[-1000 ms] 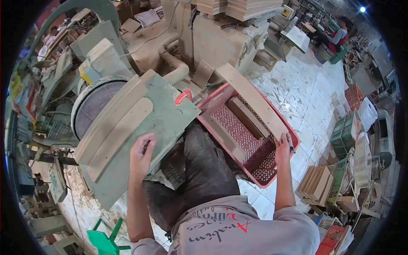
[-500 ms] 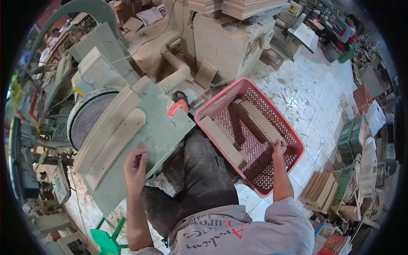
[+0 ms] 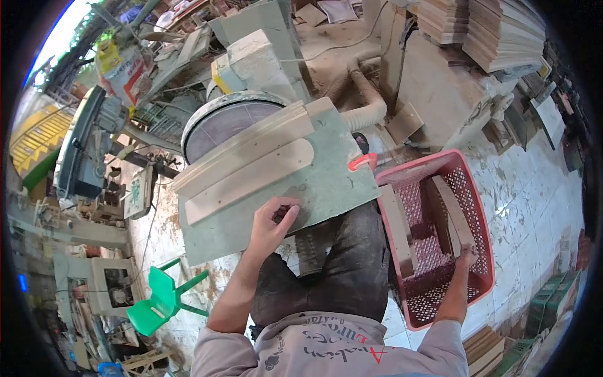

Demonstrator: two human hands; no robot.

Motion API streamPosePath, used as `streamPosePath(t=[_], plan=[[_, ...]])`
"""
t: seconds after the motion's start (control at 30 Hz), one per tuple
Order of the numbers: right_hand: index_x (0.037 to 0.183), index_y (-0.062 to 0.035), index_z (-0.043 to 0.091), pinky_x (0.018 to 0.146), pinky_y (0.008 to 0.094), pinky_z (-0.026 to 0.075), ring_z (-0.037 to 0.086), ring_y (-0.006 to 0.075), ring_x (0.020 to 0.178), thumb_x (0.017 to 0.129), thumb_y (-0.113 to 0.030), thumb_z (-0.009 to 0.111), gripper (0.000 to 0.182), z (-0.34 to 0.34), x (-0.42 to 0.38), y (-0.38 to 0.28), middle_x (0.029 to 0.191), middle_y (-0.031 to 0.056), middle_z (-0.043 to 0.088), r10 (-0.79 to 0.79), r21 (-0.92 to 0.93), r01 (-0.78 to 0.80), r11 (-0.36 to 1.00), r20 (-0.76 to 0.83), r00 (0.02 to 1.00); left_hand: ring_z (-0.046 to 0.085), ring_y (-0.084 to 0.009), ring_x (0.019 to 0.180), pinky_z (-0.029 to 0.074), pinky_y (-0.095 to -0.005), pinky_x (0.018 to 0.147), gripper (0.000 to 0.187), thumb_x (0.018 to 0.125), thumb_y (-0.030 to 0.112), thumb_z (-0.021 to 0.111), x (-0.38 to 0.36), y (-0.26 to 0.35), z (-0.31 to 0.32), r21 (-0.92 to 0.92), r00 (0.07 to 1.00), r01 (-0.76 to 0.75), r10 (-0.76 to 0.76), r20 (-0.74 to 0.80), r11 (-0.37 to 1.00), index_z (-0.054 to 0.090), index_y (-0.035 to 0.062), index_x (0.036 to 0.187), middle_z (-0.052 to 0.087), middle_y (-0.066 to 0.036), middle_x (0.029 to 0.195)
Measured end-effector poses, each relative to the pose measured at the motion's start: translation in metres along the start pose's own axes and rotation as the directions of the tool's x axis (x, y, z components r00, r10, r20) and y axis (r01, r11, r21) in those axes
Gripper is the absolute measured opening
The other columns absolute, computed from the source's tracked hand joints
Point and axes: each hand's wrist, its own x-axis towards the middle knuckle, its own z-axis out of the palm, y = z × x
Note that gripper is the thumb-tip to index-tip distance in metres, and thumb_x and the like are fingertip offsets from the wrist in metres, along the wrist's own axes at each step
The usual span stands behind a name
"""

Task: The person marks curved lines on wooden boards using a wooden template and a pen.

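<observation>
My right hand (image 3: 468,256) reaches into the pink plastic basket (image 3: 433,323) and grips the near end of a curved wooden piece (image 3: 451,210) lying there. Along the basket's left side lies another wooden piece (image 3: 397,229). Over the near edge of the green worktable (image 3: 339,201), my left hand (image 3: 275,221) is loosely curled, with nothing visible in it. Beyond it, a flat wooden strip (image 3: 251,182) with a rounded end and small holes lies on the tabletop. A curved wooden moulding (image 3: 245,147) rests behind that strip, against a round sanding disc (image 3: 232,125).
A red clamp-like part (image 3: 362,162) sits at the table's right corner, near a ribbed hose (image 3: 364,115). A green plastic chair (image 3: 162,298) stands on the left. Stacked boards (image 3: 505,31) are at the upper right, and more wood (image 3: 483,352) is at the lower right.
The view has turned left, shifting the table and basket rightward in the picture. My right hand stays on the wooden piece in the basket. My left hand remains curled near the table edge.
</observation>
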Motion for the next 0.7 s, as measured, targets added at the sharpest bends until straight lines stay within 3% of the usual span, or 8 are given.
streamPosePath(t=[0.07, 0.1, 0.23, 0.27, 0.4, 0.57, 0.63, 0.7], plan=[[0.113, 0.0025, 0.051, 0.075, 0.0401, 0.055, 0.062, 0.0264, 0.087, 0.089, -0.007, 0.064, 0.029, 0.005, -0.018, -0.013, 0.102, 0.0117, 0.06, 0.116, 0.197, -0.134, 0.971, 0.1, 0.988, 0.059, -0.0092, 0.074, 0.049, -0.0254, 0.069, 0.014, 0.09, 0.012, 0.065, -0.002, 0.007, -0.004, 0.002, 1.0, -0.003, 0.003, 0.004, 1.0, 0.067, 0.0002, 0.098, 0.066, -0.005, 0.084], [0.112, 0.0025, 0.053, 0.072, 0.0408, 0.054, 0.062, 0.0262, 0.085, 0.09, -0.01, 0.062, 0.027, 0.001, -0.015, -0.01, 0.102, 0.0133, 0.061, 0.033, 0.151, -0.035, 0.988, 0.018, 0.999, 0.059, -0.0094, 0.075, 0.049, -0.0253, 0.069, 0.014, 0.09, 0.011, 0.065, -0.003, 0.009, -0.006, 0.009, 1.0, 0.006, -0.006, -0.007, 1.0, 0.067, 0.0001, 0.098, 0.066, -0.005, 0.085], [0.105, -0.0001, 0.061, 0.059, 0.0359, 0.047, 0.055, 0.0185, 0.068, 0.089, -0.018, 0.065, 0.024, -0.048, 0.041, 0.051, 0.086, 0.0078, 0.062, -0.287, -0.379, 0.156, 0.912, -0.318, 0.904, 0.058, -0.0088, 0.079, 0.047, -0.0234, 0.072, 0.012, 0.091, 0.007, 0.063, -0.004, -0.008, 0.0, -0.105, 0.999, 0.035, -0.032, 0.033, 0.994, 0.066, -0.0009, 0.099, 0.064, -0.003, 0.087], [0.108, -0.0011, 0.061, 0.063, 0.0342, 0.048, 0.056, 0.0171, 0.072, 0.088, -0.019, 0.067, 0.028, -0.05, 0.033, 0.052, 0.087, 0.0061, 0.063, -0.328, -0.296, 0.261, 0.919, -0.206, 0.922, 0.057, -0.0084, 0.08, 0.046, -0.0226, 0.072, 0.011, 0.091, 0.006, 0.062, -0.002, -0.008, -0.001, -0.089, 0.999, 0.021, -0.019, 0.028, 0.996, 0.065, -0.0012, 0.099, 0.063, -0.003, 0.088], [0.109, -0.0002, 0.059, 0.075, 0.0317, 0.048, 0.056, 0.016, 0.083, 0.089, -0.017, 0.066, 0.027, -0.006, -0.06, 0.021, 0.097, 0.0067, 0.063, -0.479, -0.541, 0.299, 0.786, -0.228, 0.848, 0.056, -0.0075, 0.081, 0.045, -0.0218, 0.073, 0.012, 0.092, 0.007, 0.062, -0.002, -0.007, -0.001, -0.09, 0.999, 0.024, -0.02, 0.037, 0.996, 0.065, -0.0015, 0.099, 0.062, -0.002, 0.088], [0.106, -0.0004, 0.059, 0.084, 0.0334, 0.046, 0.056, 0.0185, 0.088, 0.09, -0.019, 0.065, 0.026, 0.01, -0.109, 0.049, 0.096, 0.0095, 0.06, -0.247, -0.504, 0.237, 0.831, 0.048, 0.968, 0.056, -0.0068, 0.079, 0.045, -0.0215, 0.072, 0.012, 0.093, 0.008, 0.061, -0.002, -0.003, -0.003, -0.05, 0.999, 0.04, -0.039, 0.022, 0.998, 0.064, -0.0014, 0.1, 0.061, -0.001, 0.088], [0.11, -0.0009, 0.058, 0.082, 0.0327, 0.046, 0.056, 0.019, 0.087, 0.092, -0.02, 0.062, 0.026, 0.02, -0.141, 0.054, 0.097, 0.0091, 0.06, -0.344, -0.662, 0.431, 0.613, 0.268, 0.9, 0.057, -0.0082, 0.079, 0.045, -0.0224, 0.072, 0.012, 0.092, 0.006, 0.062, -0.001, -0.005, -0.004, -0.087, 0.998, 0.056, -0.057, -0.005, 0.995, 0.065, -0.0013, 0.101, 0.062, -0.002, 0.088], [0.111, -0.0004, 0.057, 0.079, 0.0319, 0.048, 0.058, 0.0187, 0.087, 0.094, -0.026, 0.061, 0.031, 0.026, -0.161, 0.062, 0.096, 0.009, 0.061, -0.224, -0.545, 0.406, 0.734, 0.37, 0.901, 0.057, -0.0097, 0.079, 0.046, -0.0234, 0.072, 0.012, 0.091, 0.005, 0.062, 0.0, -0.007, -0.009, -0.115, 0.995, 0.073, -0.08, -0.054, 0.991, 0.065, -0.0012, 0.101, 0.063, -0.004, 0.087]])
